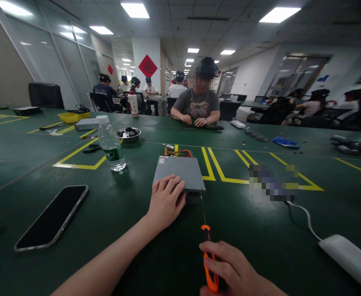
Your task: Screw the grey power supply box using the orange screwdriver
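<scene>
A grey metal box (pixel 180 167) with colored wires (pixel 180 153) at its far side lies flat on the green table (pixel 112 222). My left hand (pixel 167 199) rests on the box's near left part, fingers bent over its top and near edge. My right hand (pixel 229 267) is closed around the orange and black handle of a screwdriver (pixel 211 271). The screwdriver's thin shaft points away from me, and its tip is at the box's near right corner. Whether the tip sits in a screw is too small to tell.
A water bottle (pixel 111 148) and a phone (pixel 53 217) are on the left, with a metal bowl (pixel 129 134) behind. A blurred object (pixel 272 183), a cable and a white device (pixel 348 261) lie right. A person (pixel 198 102) sits opposite.
</scene>
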Tool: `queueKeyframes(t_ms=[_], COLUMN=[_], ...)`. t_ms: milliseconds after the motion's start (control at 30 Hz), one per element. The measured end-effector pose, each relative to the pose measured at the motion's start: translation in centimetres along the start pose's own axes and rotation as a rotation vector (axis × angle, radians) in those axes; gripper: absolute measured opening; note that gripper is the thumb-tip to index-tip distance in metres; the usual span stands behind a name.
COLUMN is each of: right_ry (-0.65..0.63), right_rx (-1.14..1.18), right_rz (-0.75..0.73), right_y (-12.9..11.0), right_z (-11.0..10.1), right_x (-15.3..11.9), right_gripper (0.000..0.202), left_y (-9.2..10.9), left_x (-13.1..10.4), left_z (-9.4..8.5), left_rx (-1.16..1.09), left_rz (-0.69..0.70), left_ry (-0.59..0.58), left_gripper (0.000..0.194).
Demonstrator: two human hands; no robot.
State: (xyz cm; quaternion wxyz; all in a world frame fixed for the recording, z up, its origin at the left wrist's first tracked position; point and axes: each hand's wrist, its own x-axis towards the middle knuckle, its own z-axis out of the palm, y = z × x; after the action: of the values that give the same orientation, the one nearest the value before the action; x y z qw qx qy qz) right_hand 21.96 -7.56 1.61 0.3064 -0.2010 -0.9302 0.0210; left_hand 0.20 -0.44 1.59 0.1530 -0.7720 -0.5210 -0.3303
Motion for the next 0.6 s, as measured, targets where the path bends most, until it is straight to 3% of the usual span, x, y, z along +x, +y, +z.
queueKeyframes(t_ms=[167, 433, 600], right_ry=[-0.098, -0.198, -0.193], right_rx=[-0.123, 0.030, 0.008], right_rz=[-0.068, 0.055, -0.017], right_y=[-0.18, -0.19, 0.03], right_z=[0.21, 0.51, 0.28], right_x=[0.44, -0.39, -0.16], right_gripper=[0.027, 0.031, 0.031], left_y=[0.01, -0.03, -0.02], left_x=[-0.02, -0.04, -0.05], left_z=[0.10, 0.03, 0.05], left_rx=[-0.008, 0.003, 0.005], left_rz=[0.001, 0.001, 0.003], left_ry=[0.016, -0.009, -0.018], left_gripper=[0.026, 0.025, 0.025])
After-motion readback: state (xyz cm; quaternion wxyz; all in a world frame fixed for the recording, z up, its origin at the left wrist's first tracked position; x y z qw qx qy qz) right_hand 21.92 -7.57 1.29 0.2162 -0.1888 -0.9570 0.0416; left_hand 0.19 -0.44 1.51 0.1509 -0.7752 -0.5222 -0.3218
